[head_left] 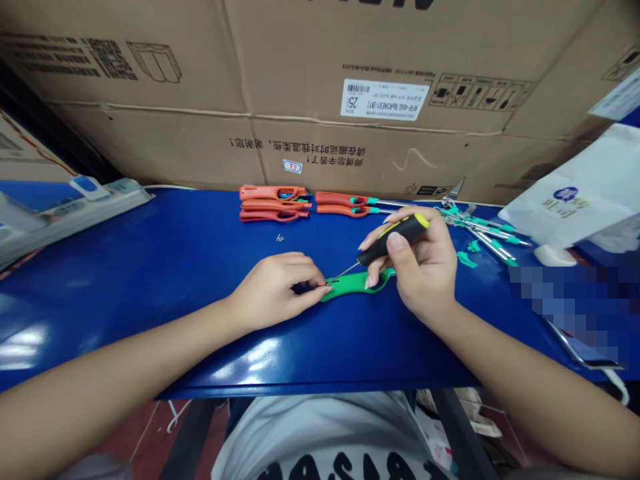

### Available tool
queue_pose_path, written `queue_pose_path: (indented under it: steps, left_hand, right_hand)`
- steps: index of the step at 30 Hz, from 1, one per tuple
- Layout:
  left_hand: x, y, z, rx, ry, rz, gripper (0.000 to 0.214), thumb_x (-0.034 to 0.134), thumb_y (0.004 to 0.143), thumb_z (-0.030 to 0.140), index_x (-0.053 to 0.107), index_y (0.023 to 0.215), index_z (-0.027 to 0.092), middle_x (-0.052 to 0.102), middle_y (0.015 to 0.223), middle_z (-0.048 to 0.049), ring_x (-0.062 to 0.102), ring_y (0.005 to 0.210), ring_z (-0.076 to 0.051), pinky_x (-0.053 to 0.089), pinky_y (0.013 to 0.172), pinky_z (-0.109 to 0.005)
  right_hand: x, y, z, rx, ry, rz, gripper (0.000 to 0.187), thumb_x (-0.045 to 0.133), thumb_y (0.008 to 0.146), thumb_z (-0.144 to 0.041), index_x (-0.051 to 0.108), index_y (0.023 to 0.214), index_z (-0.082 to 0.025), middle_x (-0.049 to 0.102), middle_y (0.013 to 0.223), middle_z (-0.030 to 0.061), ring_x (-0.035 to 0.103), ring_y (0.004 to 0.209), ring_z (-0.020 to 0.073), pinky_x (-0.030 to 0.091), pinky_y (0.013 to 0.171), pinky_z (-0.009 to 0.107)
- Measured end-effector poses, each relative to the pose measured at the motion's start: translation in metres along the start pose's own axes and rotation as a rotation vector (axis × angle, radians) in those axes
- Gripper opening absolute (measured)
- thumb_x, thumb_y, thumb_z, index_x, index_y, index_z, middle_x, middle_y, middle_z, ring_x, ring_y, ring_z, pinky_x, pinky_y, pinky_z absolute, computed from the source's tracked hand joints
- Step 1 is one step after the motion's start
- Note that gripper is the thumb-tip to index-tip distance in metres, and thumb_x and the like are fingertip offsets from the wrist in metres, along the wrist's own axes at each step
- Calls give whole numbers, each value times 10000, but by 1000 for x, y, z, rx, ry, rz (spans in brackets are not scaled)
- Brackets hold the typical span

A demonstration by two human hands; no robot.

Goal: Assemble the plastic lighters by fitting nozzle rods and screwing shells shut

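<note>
A green plastic handle piece (pixel 356 285) lies on the blue table (pixel 165 267) in front of me. My left hand (pixel 276 288) rests on the table with its fingers pinched at the left end of that green piece. My right hand (pixel 419 267) is closed around a black and yellow screwdriver (pixel 394 237). The screwdriver's thin tip points down-left and meets the green piece right at my left fingertips.
Orange handle shells (pixel 273 203) and orange-teal assembled pieces (pixel 347 204) lie at the back of the table. Metal-and-teal parts (pixel 483 230) are scattered at the right. A small screw (pixel 280 237) lies loose. Cardboard boxes (pixel 320 100) form a wall behind; a white bag (pixel 580 193) sits right.
</note>
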State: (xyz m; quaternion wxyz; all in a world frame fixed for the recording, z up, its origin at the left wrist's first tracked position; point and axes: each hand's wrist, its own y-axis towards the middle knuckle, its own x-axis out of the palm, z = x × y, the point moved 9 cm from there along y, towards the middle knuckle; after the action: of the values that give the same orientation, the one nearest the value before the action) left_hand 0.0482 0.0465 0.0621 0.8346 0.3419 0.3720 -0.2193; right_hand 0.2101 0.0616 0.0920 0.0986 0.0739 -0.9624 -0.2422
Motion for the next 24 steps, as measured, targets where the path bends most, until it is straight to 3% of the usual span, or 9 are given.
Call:
queue_pose_path:
  steps: [8,12,18,24]
  left_hand:
    - [0,2,0,2,-20,-8,166,698,949,344,727,910,186,736,867,-31,659,820,-165,501,771,-284]
    - [3,3,-6,-43,27,-58,472,809,831,475,694,1175,173,735,1110,-76,655,1040,-239,515,937,-364]
    - [19,0,-9,-50,-38,-191,468,752,833,208,656,1288,162,722,1142,-75,649,1062,-232,508,975,-367]
    - [26,-1,0,-56,-138,-178,385,768,863,286,683,1222,175,703,1043,-57,663,954,-195,524,877,-307]
  right_hand:
    - [6,1,-1,-16,-38,-42,252,723,915,-456,557,1015,-296,736,844,-29,631,434,105,548,386,244]
    - [1,4,-9,-50,-53,-16,252,734,907,-458,568,1015,-302,732,821,-28,624,444,111,536,368,241]
    - [-5,3,-17,-85,-83,13,240,736,905,-461,592,1021,-308,732,829,0,643,499,128,512,360,236]
    - [7,-7,-17,-94,-116,-103,181,707,941,-392,622,1070,-298,722,846,10,592,453,102,489,358,228]
